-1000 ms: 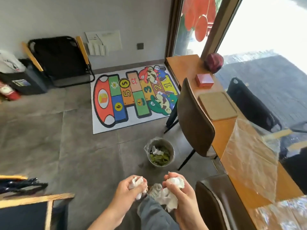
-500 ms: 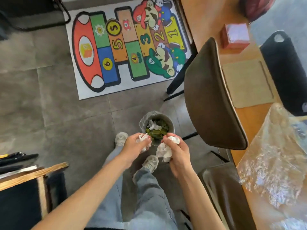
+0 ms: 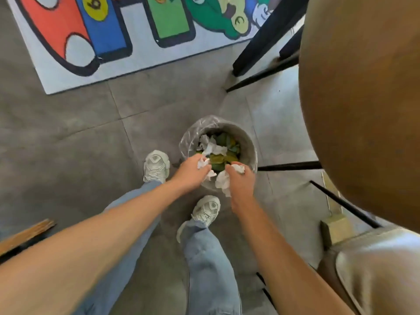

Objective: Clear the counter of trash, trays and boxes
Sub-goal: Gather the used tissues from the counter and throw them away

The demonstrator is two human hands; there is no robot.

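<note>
From the head view, we have both hands low at the centre of the frame, at the near rim of the small lined bin [image 3: 247, 142]. Our left hand [image 3: 189, 172] has its fingers curled round a crumpled white tissue [image 3: 203, 163]. Our right hand [image 3: 241, 181] clutches a larger tissue wad [image 3: 222, 181], part of which hangs out below the palm.

The relation that counts: the bin's mouth lies just above the fingertips in the picture, directly beyond them. The left wad sits over the opening's lower left edge; the right wad hangs over or slightly outside the lower rim (we cannot tell which). The left hand looks marginally better placed, so we judge it can let go first, while the right needs a nudge forward. Inside the bin lie green scraps and white paper.

Compared with half a second ago, we have leaned down: the bin now fills the frame's centre, the hands have closed on its rim, and the counter has slid out of view, leaving only a brown chair back [image 3: 363, 98] at the right.
</note>
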